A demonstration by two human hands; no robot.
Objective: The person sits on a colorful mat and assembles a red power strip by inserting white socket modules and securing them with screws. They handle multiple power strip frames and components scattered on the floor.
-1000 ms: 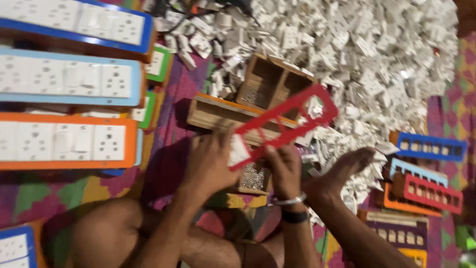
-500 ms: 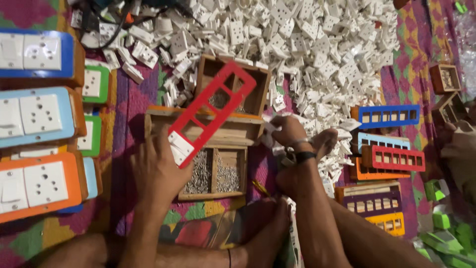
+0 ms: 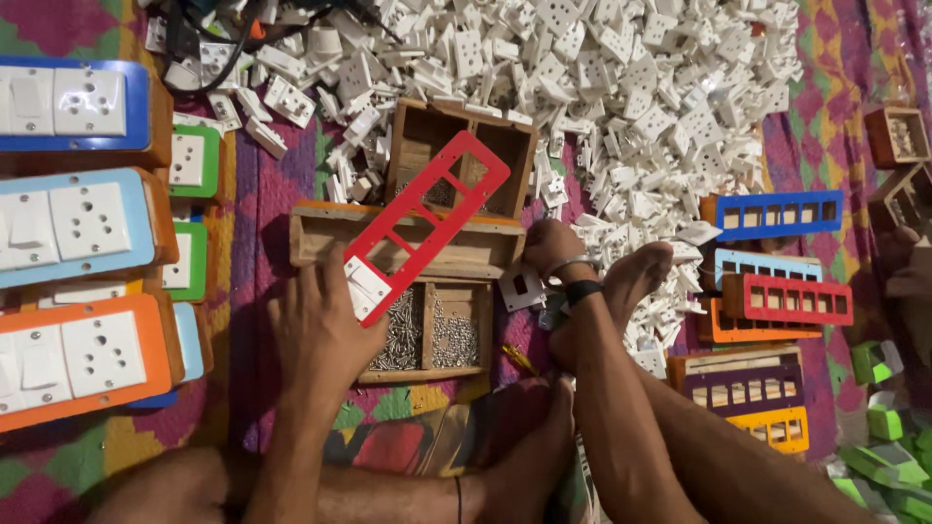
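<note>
The left hand (image 3: 320, 335) grips a long red plastic switch-plate frame (image 3: 424, 225) slanted over the compartmented wooden tray (image 3: 393, 247), while the right hand (image 3: 551, 247) closes over loose white plastic socket inserts (image 3: 631, 107) beside it.

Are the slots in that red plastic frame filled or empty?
Mostly empty: the red plastic frame has one white switch module at its lower end; other slots are open.

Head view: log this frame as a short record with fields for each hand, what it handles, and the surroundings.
left hand: holds the red plastic frame by its lower end, one white switch fitted there
right hand: rests at the edge of the white parts heap
under frame: wooden tray, screws in a compartment
left side: finished switch boards
right side: empty coloured frames
</note>
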